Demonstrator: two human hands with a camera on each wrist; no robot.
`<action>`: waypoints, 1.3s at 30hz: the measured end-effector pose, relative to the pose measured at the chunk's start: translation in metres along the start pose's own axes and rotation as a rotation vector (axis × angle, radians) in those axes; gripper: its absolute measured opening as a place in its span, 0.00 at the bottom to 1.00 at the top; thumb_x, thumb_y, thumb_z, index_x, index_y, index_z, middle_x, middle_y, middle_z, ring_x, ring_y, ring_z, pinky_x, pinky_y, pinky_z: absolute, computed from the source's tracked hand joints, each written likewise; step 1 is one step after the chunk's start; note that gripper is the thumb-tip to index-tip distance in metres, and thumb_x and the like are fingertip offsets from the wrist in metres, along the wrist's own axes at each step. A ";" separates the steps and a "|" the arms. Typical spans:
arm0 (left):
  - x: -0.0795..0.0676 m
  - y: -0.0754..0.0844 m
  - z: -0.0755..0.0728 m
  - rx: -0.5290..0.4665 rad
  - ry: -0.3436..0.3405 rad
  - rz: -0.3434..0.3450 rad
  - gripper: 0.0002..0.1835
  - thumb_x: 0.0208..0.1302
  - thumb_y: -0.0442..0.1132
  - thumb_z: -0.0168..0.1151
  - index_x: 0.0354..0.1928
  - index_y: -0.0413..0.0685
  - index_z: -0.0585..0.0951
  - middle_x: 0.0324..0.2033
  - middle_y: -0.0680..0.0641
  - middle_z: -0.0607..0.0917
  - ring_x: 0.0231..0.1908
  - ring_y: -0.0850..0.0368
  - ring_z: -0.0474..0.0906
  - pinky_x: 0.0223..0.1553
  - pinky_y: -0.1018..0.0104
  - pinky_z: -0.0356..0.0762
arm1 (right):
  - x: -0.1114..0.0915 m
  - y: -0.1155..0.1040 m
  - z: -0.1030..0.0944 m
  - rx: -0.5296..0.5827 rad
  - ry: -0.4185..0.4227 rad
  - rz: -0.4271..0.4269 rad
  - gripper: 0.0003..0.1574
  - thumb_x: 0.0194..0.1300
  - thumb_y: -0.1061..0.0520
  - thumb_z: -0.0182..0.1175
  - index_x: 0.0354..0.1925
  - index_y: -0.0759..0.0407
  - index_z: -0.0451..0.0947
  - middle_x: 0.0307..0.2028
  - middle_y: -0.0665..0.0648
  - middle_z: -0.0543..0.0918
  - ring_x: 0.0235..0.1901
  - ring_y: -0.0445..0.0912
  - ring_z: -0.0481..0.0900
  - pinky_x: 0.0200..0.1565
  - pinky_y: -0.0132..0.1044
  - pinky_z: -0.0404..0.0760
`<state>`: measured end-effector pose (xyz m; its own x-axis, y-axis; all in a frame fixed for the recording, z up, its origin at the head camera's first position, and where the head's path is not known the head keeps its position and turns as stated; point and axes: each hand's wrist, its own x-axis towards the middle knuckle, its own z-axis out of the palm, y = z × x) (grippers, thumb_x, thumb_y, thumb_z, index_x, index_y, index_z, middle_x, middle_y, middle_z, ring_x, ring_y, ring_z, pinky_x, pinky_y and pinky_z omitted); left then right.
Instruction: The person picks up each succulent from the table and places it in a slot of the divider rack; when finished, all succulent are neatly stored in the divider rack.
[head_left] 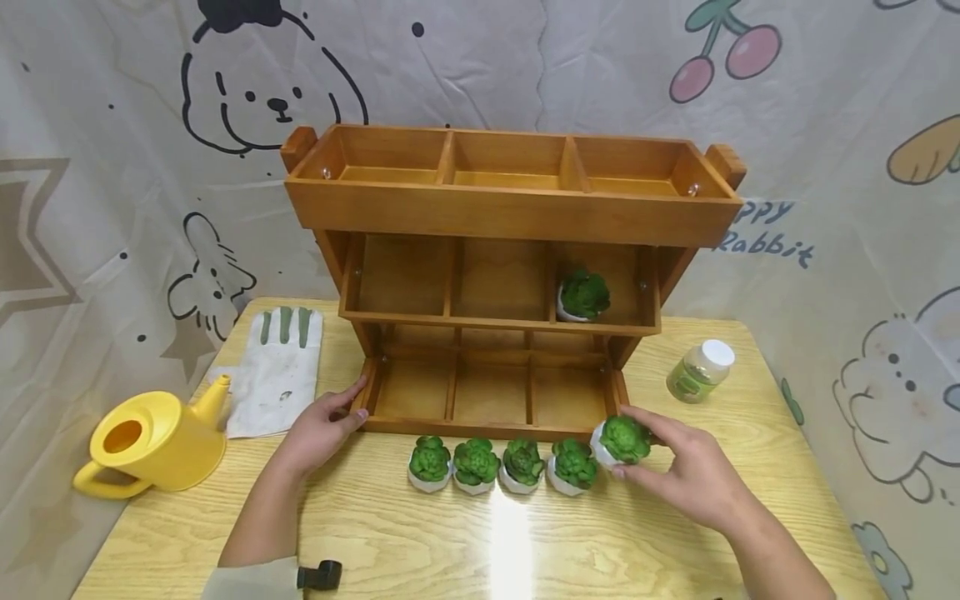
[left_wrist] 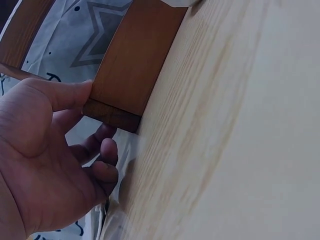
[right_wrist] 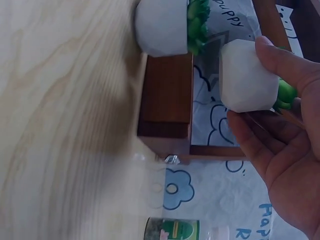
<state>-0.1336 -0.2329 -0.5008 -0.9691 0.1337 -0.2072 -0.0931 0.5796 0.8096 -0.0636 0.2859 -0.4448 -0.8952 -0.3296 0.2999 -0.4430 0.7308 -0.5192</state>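
A three-tier wooden shelf (head_left: 513,212) with divided compartments stands at the middle of the table. At its lower left front corner, my left hand (head_left: 324,429) holds the edge of the bottom tier, the thumb against the front board (left_wrist: 132,60). My right hand (head_left: 686,467) pinches a small artificial succulent in a white pot (right_wrist: 247,77) between thumb and fingers, raised off the table near the bottom tier's right front corner. Several like succulents (head_left: 476,463) stand in a row before the shelf. Another succulent (head_left: 585,295) sits in the middle tier's right compartment.
A yellow watering can (head_left: 168,442) stands at the left, beside a white glove with green-grey fingertips (head_left: 277,375). To the right of the shelf is a clear jar with a white lid (head_left: 701,371). A printed cloth (head_left: 465,67) hangs behind the table.
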 end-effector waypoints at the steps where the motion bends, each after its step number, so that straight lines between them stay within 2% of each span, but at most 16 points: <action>1: 0.000 0.000 0.000 0.010 0.001 0.004 0.33 0.77 0.48 0.60 0.80 0.58 0.63 0.67 0.35 0.74 0.61 0.41 0.72 0.61 0.41 0.69 | 0.002 -0.001 0.000 -0.003 0.010 -0.004 0.50 0.49 0.53 0.85 0.68 0.55 0.77 0.53 0.53 0.88 0.45 0.45 0.86 0.47 0.49 0.87; 4: -0.001 0.000 -0.001 0.029 0.008 0.011 0.33 0.77 0.47 0.59 0.80 0.59 0.64 0.66 0.36 0.75 0.56 0.44 0.73 0.57 0.46 0.71 | 0.008 -0.006 0.001 -0.003 0.043 -0.017 0.51 0.47 0.55 0.85 0.68 0.55 0.77 0.52 0.55 0.88 0.45 0.46 0.87 0.46 0.49 0.87; 11: 0.003 0.004 0.003 0.053 0.044 0.037 0.34 0.78 0.50 0.59 0.80 0.54 0.64 0.50 0.39 0.75 0.45 0.48 0.70 0.46 0.54 0.69 | 0.021 -0.016 0.003 0.002 0.087 -0.039 0.53 0.46 0.54 0.85 0.70 0.53 0.76 0.53 0.57 0.88 0.44 0.47 0.88 0.44 0.47 0.87; 14: 0.005 0.005 0.006 0.063 0.059 0.047 0.34 0.78 0.49 0.60 0.80 0.52 0.64 0.44 0.41 0.73 0.41 0.49 0.68 0.43 0.55 0.67 | 0.025 -0.021 0.004 0.012 0.089 -0.041 0.52 0.47 0.55 0.85 0.70 0.53 0.76 0.53 0.57 0.88 0.44 0.47 0.88 0.44 0.46 0.87; 19: 0.007 0.006 0.007 0.062 0.066 0.044 0.34 0.78 0.44 0.60 0.81 0.54 0.62 0.40 0.43 0.69 0.39 0.50 0.64 0.43 0.54 0.63 | 0.033 -0.027 0.004 0.028 0.093 -0.058 0.52 0.47 0.54 0.85 0.69 0.54 0.76 0.52 0.56 0.88 0.43 0.46 0.88 0.42 0.42 0.87; 22: 0.006 0.007 0.008 0.060 0.055 0.032 0.34 0.78 0.44 0.59 0.81 0.55 0.60 0.42 0.42 0.69 0.40 0.49 0.64 0.44 0.53 0.63 | 0.038 -0.031 0.004 0.041 0.097 -0.083 0.51 0.46 0.54 0.85 0.68 0.54 0.77 0.51 0.53 0.88 0.43 0.44 0.87 0.42 0.40 0.87; 28: 0.005 0.007 0.011 0.056 0.052 -0.003 0.34 0.80 0.47 0.56 0.82 0.58 0.57 0.56 0.35 0.72 0.49 0.45 0.67 0.54 0.47 0.66 | 0.050 -0.038 0.001 0.084 0.099 -0.129 0.51 0.46 0.55 0.85 0.68 0.56 0.77 0.51 0.52 0.88 0.45 0.44 0.87 0.44 0.37 0.86; 31: 0.004 0.007 0.013 0.047 0.057 -0.019 0.34 0.80 0.47 0.55 0.82 0.58 0.57 0.58 0.34 0.71 0.51 0.43 0.68 0.56 0.46 0.66 | 0.056 -0.043 0.001 0.091 0.110 -0.147 0.51 0.47 0.55 0.85 0.68 0.55 0.76 0.50 0.52 0.88 0.46 0.45 0.88 0.45 0.37 0.86; 39: 0.003 0.008 0.015 0.021 0.061 -0.039 0.34 0.80 0.46 0.55 0.82 0.56 0.58 0.62 0.33 0.68 0.55 0.41 0.68 0.61 0.42 0.65 | 0.073 -0.055 0.000 0.078 0.138 -0.158 0.50 0.46 0.52 0.85 0.67 0.54 0.78 0.49 0.51 0.89 0.45 0.45 0.87 0.47 0.48 0.85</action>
<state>-0.1342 -0.2158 -0.5030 -0.9770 0.0619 -0.2042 -0.1270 0.6002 0.7897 -0.1049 0.2214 -0.3944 -0.8020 -0.3475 0.4859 -0.5841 0.6267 -0.5159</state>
